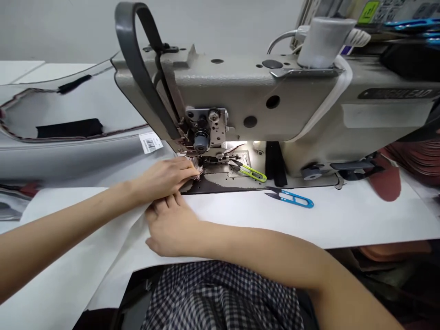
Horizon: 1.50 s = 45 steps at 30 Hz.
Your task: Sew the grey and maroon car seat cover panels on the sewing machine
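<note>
My left hand [161,178] has its fingers pressed together, pinching a bunched piece of fabric [194,170] right at the presser foot [195,155] of the industrial sewing machine [257,96]. My right hand [170,227] lies just below it, fingers slightly spread on a white sheet [302,224] draped across the table. Yellow-green thread snips [252,173] rest on the machine bed beside the needle area, and blue thread snips [288,198] lie on the white sheet. Left of the machine is a grey panel [68,156] with dark piping and a barcode label [150,142]. Reddish-brown cut pieces [385,178] lie to the right, and a checked garment [220,298] covers my lap.
</note>
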Each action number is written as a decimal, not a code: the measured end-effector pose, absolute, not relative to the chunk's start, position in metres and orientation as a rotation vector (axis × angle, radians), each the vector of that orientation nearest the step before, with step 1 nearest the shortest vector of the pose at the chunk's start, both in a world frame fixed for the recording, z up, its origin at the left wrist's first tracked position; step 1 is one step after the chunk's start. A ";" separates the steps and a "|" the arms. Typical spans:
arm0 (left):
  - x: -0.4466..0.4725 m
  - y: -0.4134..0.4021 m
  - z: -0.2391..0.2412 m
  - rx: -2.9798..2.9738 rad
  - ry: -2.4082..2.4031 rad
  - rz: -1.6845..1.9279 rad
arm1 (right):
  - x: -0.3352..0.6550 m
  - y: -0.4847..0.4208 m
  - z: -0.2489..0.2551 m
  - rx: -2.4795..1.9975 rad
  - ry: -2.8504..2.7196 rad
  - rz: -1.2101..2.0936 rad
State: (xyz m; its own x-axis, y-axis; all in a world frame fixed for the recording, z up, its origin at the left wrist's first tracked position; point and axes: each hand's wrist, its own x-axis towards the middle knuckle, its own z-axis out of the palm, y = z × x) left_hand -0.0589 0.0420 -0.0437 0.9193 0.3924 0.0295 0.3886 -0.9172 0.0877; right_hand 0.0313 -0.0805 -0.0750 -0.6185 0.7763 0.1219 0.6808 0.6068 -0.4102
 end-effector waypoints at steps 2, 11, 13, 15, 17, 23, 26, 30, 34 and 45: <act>-0.059 0.040 -0.047 3.080 0.574 0.053 | 0.064 -0.081 -0.071 -0.940 -2.572 0.523; -0.063 0.034 -0.060 3.299 0.611 0.286 | 0.152 -0.039 -0.069 -1.616 -2.271 0.360; -0.063 0.033 -0.061 3.288 0.633 0.310 | 0.146 -0.033 -0.069 -1.625 -2.300 0.390; -0.063 0.031 -0.062 3.268 0.690 0.347 | 0.143 -0.030 -0.068 -1.621 -2.316 0.421; -0.063 0.029 -0.061 3.241 0.762 0.326 | 0.142 -0.029 -0.069 -1.591 -2.331 0.442; -0.067 0.034 -0.056 3.231 0.805 0.257 | 0.147 -0.034 -0.077 -1.481 -2.388 0.344; -0.071 0.038 -0.056 3.214 0.764 0.287 | 0.147 -0.035 -0.081 -1.469 -2.412 0.268; -0.072 0.036 -0.057 3.202 0.788 0.396 | 0.145 -0.036 -0.080 -1.527 -2.439 0.270; -0.071 0.031 -0.057 3.157 0.844 0.406 | 0.143 -0.036 -0.077 -1.580 -2.457 0.274; -0.066 0.039 -0.066 3.191 0.943 0.500 | 0.136 -0.032 -0.079 -1.792 -2.475 0.229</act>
